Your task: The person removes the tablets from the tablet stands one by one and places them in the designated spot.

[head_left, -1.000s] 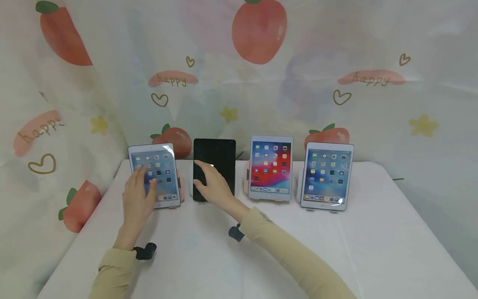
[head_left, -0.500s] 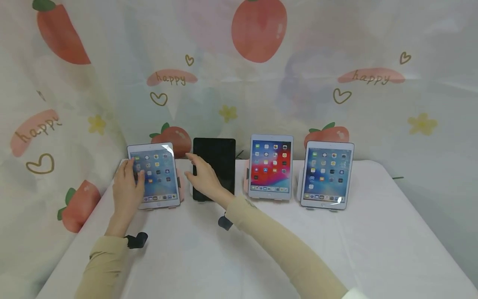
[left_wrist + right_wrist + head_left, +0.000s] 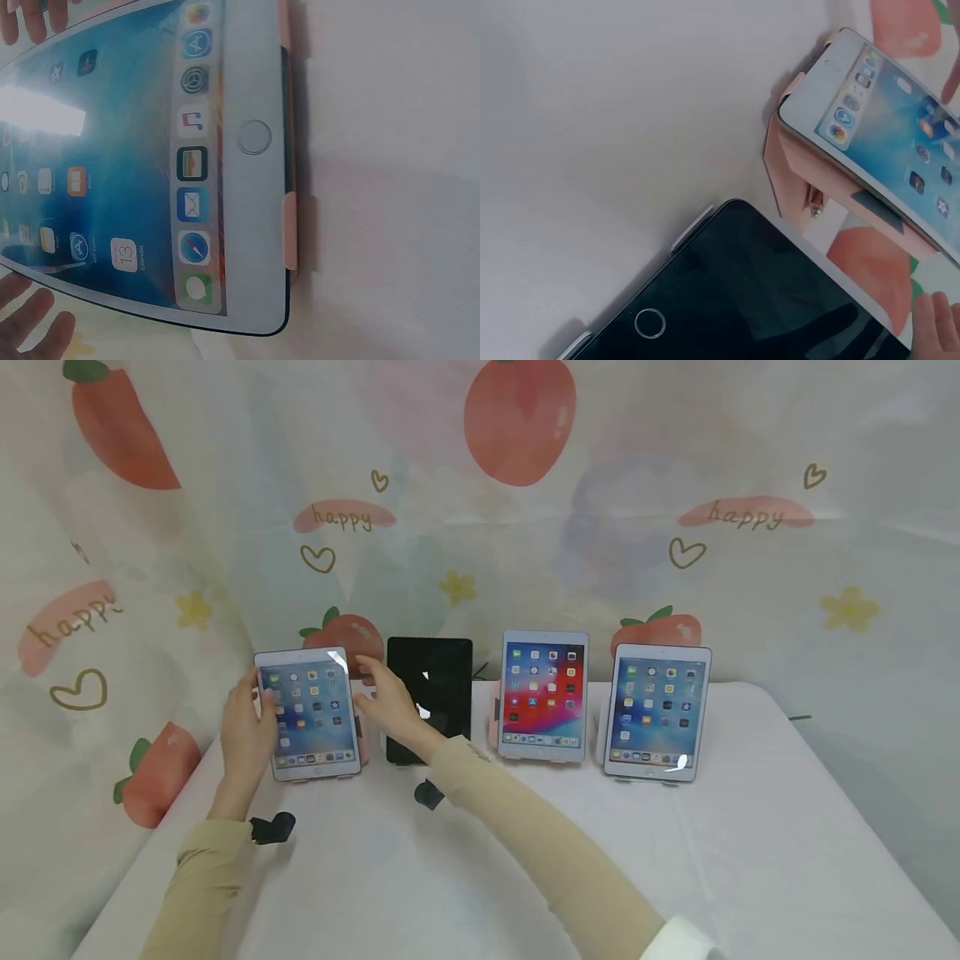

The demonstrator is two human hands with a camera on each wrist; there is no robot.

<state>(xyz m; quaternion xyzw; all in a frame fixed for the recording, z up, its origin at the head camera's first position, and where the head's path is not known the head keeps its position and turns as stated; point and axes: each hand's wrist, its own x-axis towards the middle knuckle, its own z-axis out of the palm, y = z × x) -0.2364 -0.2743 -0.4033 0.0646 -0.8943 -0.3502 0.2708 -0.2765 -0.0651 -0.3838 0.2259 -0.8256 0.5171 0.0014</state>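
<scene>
- Apparently the work is at an early stage: the leftmost tablet leans back on its pink stand, flanked by both hands, and does not look lifted off.
- What is done, as far as the views show, is the placing of a hand at either side; a firm hold seems not yet made.
- Left hand: at the tablet's left edge, fingers loosely extended, clasping nothing; whether a fingertip touches the edge is hard to tell.
- Right hand: in front of the black-screened tablet, fingers extended toward the leftmost tablet's right edge, released; contact cannot be made out.
- Farther right, the tablet with a red-and-blue screen and the blue-screened one at the end stand propped upright, well apart from both hands.
- Three screens are lit with app icons; the second from the left is dark, showing only reflections.
- Beneath them, the counter wears a plain white covering with faint creases.
- Behind and along the left side hangs a pale backdrop, printed with red fruit, yellow flowers, outlined hearts and the word "happy".
</scene>
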